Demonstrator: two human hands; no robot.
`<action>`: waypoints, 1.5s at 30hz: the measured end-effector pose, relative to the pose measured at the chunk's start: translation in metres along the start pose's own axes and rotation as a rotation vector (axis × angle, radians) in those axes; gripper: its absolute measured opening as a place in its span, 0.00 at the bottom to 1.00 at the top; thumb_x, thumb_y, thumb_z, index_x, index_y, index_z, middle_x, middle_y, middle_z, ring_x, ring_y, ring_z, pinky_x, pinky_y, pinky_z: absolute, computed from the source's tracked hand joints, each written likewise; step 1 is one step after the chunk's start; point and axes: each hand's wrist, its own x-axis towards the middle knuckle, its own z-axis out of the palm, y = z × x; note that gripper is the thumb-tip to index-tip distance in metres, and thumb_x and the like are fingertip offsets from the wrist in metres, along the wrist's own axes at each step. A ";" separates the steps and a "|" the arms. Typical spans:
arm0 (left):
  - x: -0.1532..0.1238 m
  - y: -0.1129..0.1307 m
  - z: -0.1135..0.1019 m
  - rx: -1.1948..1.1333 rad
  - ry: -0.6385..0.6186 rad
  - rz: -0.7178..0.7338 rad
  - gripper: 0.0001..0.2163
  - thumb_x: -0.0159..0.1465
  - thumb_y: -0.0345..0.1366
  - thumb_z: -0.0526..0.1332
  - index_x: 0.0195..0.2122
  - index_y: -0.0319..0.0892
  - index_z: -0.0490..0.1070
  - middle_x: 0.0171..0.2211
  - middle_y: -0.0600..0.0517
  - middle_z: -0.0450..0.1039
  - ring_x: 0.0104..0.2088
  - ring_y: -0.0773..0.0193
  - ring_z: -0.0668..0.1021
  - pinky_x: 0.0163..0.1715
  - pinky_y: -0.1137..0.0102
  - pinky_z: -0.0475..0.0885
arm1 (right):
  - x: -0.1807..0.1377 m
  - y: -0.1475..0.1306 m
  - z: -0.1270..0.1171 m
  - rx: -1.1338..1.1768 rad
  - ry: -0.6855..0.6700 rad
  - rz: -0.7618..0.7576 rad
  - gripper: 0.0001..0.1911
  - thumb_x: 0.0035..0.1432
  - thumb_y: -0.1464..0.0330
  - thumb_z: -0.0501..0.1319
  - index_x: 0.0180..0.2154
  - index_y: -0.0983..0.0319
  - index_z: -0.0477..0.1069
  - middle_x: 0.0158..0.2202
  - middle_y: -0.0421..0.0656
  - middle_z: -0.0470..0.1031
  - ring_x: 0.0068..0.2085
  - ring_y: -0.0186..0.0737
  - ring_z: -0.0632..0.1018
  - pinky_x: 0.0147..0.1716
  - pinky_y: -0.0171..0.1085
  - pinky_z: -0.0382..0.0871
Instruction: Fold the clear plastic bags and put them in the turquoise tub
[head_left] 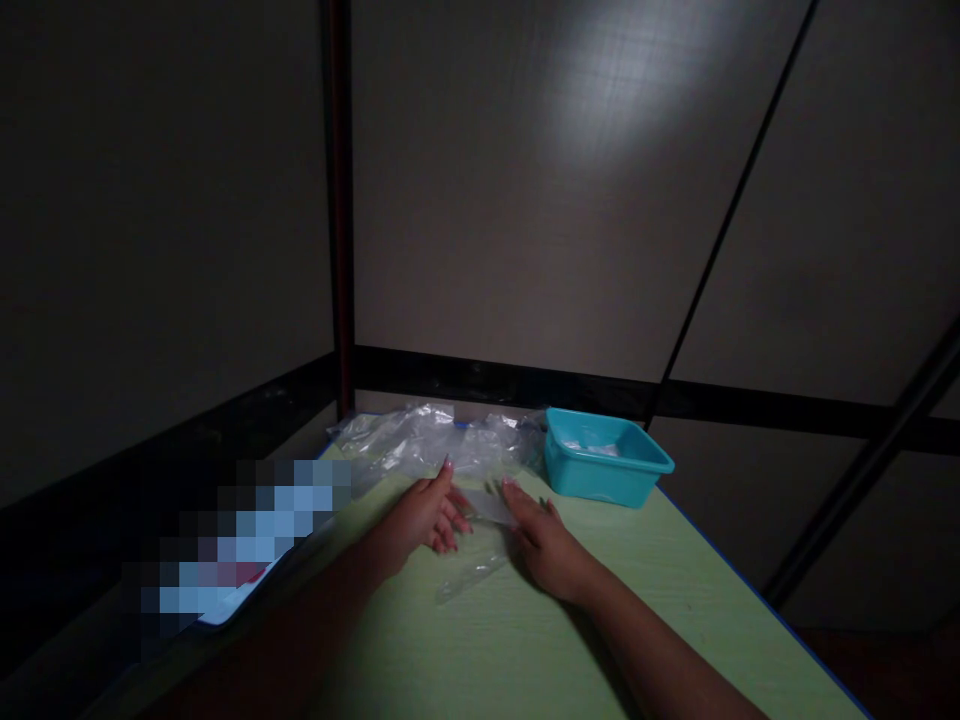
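At the far left, on the table's near-left edge, lies a pale flat object, mostly blurred out, so I cannot tell what it is. Beyond it, at the far end of the table, a heap of clear plastic bags sits crumpled and glossy, catching what little light there is. It seems parked there within reach but clear of the working space.

The left hand lies low on the green, faintly wood-grained tabletop. Its fingers are stretched out and lightly spread, and the tips meet the left end of a small clear plastic strip. This strip lies flat on the table between the two hands, just near of the heap. The right hand lies palm down, fingers extended onto the strip's right end. Neither hand is closed around it. Both are wide and flat, apparently pinning the thin, slippery film at both ends so it stays smooth. Just near of the hands lies a second clear sleeve, long and narrow, touched by neither.

At the far right stands a teal plastic tub, rectangular with rounded corners and a rolled rim. Something pale and translucent lies inside, too dim to identify.
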 end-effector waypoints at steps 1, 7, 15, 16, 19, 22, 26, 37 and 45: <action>-0.001 0.001 0.000 -0.061 -0.013 -0.035 0.33 0.55 0.63 0.37 0.36 0.37 0.64 0.21 0.50 0.71 0.15 0.68 0.70 0.15 0.74 0.63 | 0.000 -0.001 0.000 -0.032 -0.013 -0.006 0.35 0.53 0.74 0.46 0.61 0.55 0.36 0.62 0.43 0.39 0.61 0.40 0.44 0.55 0.54 0.32; -0.007 -0.001 -0.004 0.018 -0.001 0.016 0.20 0.55 0.52 0.53 0.39 0.40 0.61 0.21 0.54 0.71 0.13 0.71 0.69 0.14 0.77 0.60 | -0.002 -0.008 0.000 -0.153 -0.059 -0.036 0.40 0.48 0.77 0.47 0.61 0.55 0.32 0.63 0.45 0.36 0.62 0.40 0.42 0.55 0.54 0.31; -0.006 -0.014 -0.009 0.180 -0.101 0.097 0.17 0.50 0.37 0.59 0.40 0.40 0.58 0.15 0.59 0.68 0.11 0.72 0.67 0.11 0.79 0.59 | -0.003 -0.010 0.000 -0.177 -0.068 -0.041 0.42 0.46 0.77 0.48 0.61 0.55 0.32 0.63 0.44 0.36 0.62 0.40 0.41 0.55 0.54 0.32; -0.007 -0.015 -0.010 0.192 -0.115 0.092 0.18 0.50 0.37 0.60 0.40 0.40 0.58 0.15 0.59 0.68 0.11 0.71 0.67 0.11 0.79 0.59 | -0.003 -0.010 0.000 -0.179 -0.064 -0.038 0.42 0.46 0.77 0.48 0.61 0.55 0.32 0.63 0.44 0.36 0.62 0.40 0.41 0.55 0.54 0.32; -0.008 -0.014 -0.014 0.214 -0.175 0.067 0.19 0.48 0.37 0.60 0.40 0.40 0.58 0.16 0.59 0.68 0.11 0.71 0.68 0.12 0.79 0.60 | -0.003 -0.010 0.002 -0.197 -0.064 -0.031 0.43 0.45 0.78 0.48 0.60 0.54 0.31 0.63 0.43 0.35 0.62 0.39 0.41 0.55 0.54 0.32; -0.011 -0.010 -0.017 0.244 -0.245 0.046 0.19 0.47 0.35 0.59 0.40 0.40 0.59 0.16 0.58 0.69 0.12 0.70 0.69 0.12 0.78 0.61 | -0.003 -0.012 0.003 -0.219 -0.074 -0.015 0.44 0.44 0.78 0.48 0.60 0.54 0.31 0.63 0.42 0.34 0.62 0.40 0.40 0.55 0.54 0.31; -0.014 -0.008 -0.019 0.289 -0.274 0.031 0.20 0.47 0.32 0.59 0.42 0.39 0.59 0.16 0.58 0.69 0.12 0.70 0.68 0.13 0.77 0.61 | -0.004 -0.013 0.002 -0.234 -0.068 -0.011 0.43 0.45 0.78 0.48 0.60 0.53 0.31 0.63 0.42 0.33 0.62 0.42 0.40 0.54 0.55 0.32; -0.009 -0.009 -0.022 0.419 -0.192 -0.020 0.20 0.49 0.27 0.58 0.44 0.38 0.59 0.15 0.59 0.68 0.13 0.70 0.69 0.14 0.78 0.63 | -0.005 -0.018 0.004 -0.358 -0.038 -0.024 0.43 0.45 0.78 0.48 0.60 0.50 0.34 0.63 0.42 0.34 0.62 0.42 0.41 0.54 0.57 0.34; -0.005 -0.016 -0.023 0.458 -0.063 0.058 0.18 0.51 0.27 0.57 0.44 0.40 0.59 0.17 0.60 0.66 0.13 0.71 0.68 0.13 0.79 0.61 | -0.005 -0.017 0.005 -0.369 -0.031 -0.047 0.43 0.44 0.79 0.48 0.60 0.49 0.35 0.63 0.42 0.32 0.62 0.42 0.41 0.54 0.56 0.37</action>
